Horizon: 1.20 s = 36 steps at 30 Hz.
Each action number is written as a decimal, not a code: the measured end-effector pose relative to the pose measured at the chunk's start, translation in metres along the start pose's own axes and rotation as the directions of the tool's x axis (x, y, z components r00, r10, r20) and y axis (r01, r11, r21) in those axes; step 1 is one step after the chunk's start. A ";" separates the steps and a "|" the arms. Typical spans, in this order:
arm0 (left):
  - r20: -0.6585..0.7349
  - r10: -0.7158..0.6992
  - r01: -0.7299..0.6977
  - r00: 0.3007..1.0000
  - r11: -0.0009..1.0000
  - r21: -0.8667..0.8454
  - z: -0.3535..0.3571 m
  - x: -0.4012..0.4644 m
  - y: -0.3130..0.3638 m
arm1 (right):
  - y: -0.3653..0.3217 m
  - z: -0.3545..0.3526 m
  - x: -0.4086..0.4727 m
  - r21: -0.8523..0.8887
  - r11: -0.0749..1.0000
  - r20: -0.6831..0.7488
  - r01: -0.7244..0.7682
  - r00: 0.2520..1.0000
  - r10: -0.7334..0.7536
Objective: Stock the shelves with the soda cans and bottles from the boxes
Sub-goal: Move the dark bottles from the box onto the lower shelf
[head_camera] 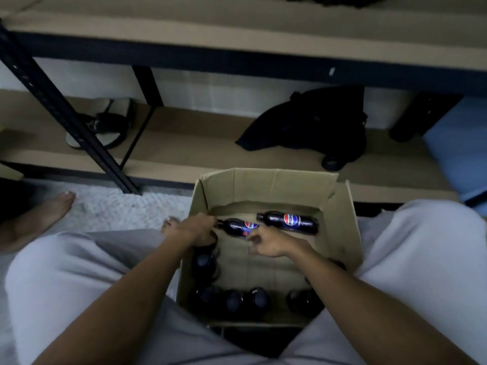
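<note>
On the pale rug (116, 206) before low shelves (184, 151), left hand (196, 230) grips a bottle (238, 227); right hand (268, 245) hangs loosely curled.

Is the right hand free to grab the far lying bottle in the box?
Probably yes. The right hand hovers just short of the far lying bottle, its loosely curled fingers holding nothing, and nothing lies between them in the open box.
</note>
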<state>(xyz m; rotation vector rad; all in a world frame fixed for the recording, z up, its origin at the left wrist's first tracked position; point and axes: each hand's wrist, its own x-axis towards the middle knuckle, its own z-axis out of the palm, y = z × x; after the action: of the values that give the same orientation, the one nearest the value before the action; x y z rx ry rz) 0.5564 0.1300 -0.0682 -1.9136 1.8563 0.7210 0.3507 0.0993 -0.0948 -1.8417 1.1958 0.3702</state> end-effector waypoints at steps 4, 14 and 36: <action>-0.037 -0.042 0.045 0.998 0.995 0.089 0.005 -0.002 0.008 | 0.015 0.039 -0.003 -0.127 0.988 0.434 -0.086 0.891 0.133; -0.045 -0.044 0.048 0.998 0.996 0.074 0.024 0.020 0.007 | 0.045 0.045 0.008 0.149 0.978 0.268 -0.146 0.958 0.102; -0.305 -0.237 -0.090 0.922 0.635 -0.767 0.058 0.045 0.003 | 0.049 0.060 0.021 0.761 0.642 -0.344 0.097 0.899 0.272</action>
<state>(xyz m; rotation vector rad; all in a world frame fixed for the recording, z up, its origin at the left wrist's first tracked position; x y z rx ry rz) 0.5478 0.1280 -0.1410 -2.8294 1.7993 1.3741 0.3321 0.1281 -0.1677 -1.1082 1.4453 -0.4944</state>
